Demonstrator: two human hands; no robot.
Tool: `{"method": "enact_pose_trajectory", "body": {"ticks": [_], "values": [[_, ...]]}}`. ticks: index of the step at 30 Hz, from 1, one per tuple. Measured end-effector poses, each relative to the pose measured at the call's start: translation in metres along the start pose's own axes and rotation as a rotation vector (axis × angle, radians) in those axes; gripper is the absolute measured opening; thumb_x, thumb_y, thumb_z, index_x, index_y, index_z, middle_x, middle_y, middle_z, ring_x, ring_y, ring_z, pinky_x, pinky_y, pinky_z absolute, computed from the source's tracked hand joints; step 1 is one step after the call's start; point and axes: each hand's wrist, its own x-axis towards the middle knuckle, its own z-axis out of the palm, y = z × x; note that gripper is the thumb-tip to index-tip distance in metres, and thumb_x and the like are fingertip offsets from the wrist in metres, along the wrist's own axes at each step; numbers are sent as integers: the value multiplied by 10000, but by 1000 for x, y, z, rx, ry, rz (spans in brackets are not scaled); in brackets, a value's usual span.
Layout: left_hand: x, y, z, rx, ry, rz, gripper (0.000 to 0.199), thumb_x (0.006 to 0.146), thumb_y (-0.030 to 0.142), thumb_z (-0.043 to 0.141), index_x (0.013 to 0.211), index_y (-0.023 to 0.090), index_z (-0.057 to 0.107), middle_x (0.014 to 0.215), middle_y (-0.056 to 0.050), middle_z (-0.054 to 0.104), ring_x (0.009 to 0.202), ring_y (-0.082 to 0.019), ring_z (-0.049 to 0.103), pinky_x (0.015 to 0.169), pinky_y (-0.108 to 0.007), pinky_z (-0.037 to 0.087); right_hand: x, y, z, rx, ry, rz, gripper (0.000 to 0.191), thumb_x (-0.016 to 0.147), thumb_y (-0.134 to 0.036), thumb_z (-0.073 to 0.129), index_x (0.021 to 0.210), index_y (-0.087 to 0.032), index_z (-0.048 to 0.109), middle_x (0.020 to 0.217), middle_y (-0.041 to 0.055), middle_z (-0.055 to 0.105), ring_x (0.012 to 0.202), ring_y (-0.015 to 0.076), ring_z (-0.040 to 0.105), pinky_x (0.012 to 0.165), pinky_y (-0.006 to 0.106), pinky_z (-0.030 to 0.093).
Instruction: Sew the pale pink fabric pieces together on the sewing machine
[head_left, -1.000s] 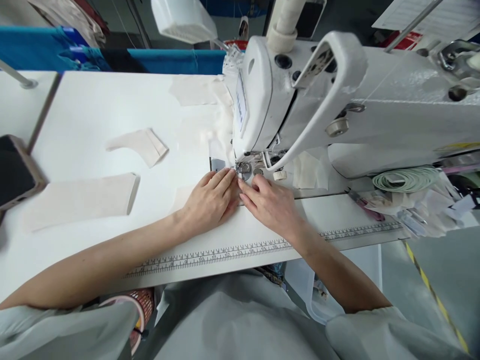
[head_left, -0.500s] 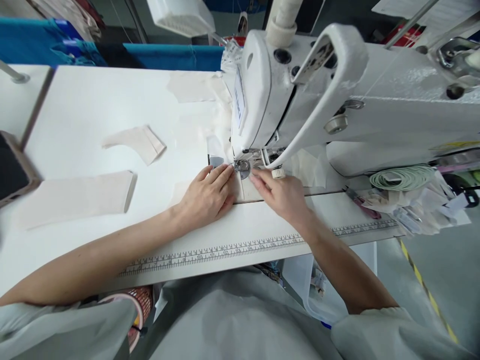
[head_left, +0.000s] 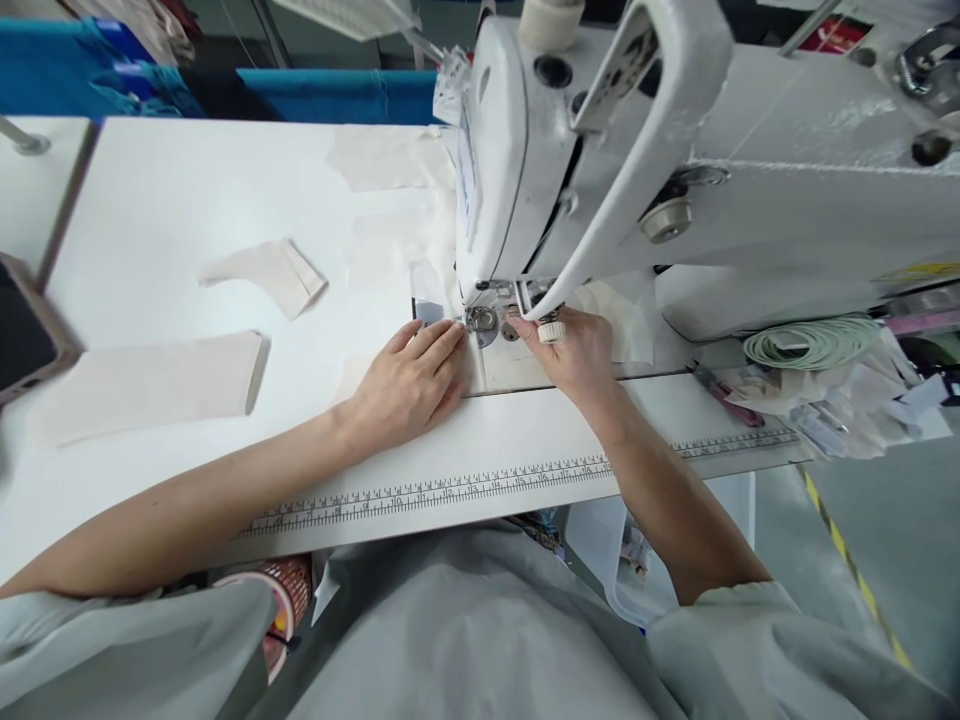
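Flatly, the left hand (head_left: 412, 385) is resting palm down, fingers straight and unclenched, over thin, matte pale cloth (head_left: 358, 372) beside the metal presser foot (head_left: 482, 320). The cloth is lying mostly hidden, its direction and long axis unclear. The right hand (head_left: 577, 350) is curling behind the ridged, round knob (head_left: 551, 331), thumb and forefinger narrowing; whether they are pinching anything, I cannot tell.

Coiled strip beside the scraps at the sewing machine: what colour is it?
The coiled strip is pale green, as the current head view shows best.
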Motion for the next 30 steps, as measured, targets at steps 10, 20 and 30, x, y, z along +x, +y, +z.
{"method": "enact_pose_trajectory", "body": {"ticks": [10, 20, 30], "values": [[-9, 13, -13, 83, 120, 109, 393, 975, 345, 479, 1181, 32, 598, 1214, -185, 641, 1107, -311, 592, 906, -443, 519, -15, -12, -31, 221, -314, -485, 182, 957, -269, 547, 1051, -172, 668, 1010, 50, 696, 836, 153, 620, 684, 271, 428], [-14, 16, -12, 125, 88, 205, 118, 928, 83, 508, 925, 81, 626, 919, -110, 645, 846, -224, 560, 653, -316, 481, -15, -17, -23, 6, -177, -654, 213, 975, -158, 477, 887, -175, 670, 840, 7, 682, 794, 142, 571, 679, 291, 406], [-6, 15, -12, 146, 155, 151, 148, 940, 127, 496, 821, 122, 583, 813, -75, 638, 753, -206, 577, 618, -333, 438, -21, -14, -19, 148, -82, -540, 175, 961, -174, 502, 888, -169, 661, 849, 26, 686, 805, 141, 604, 697, 280, 441]]}}
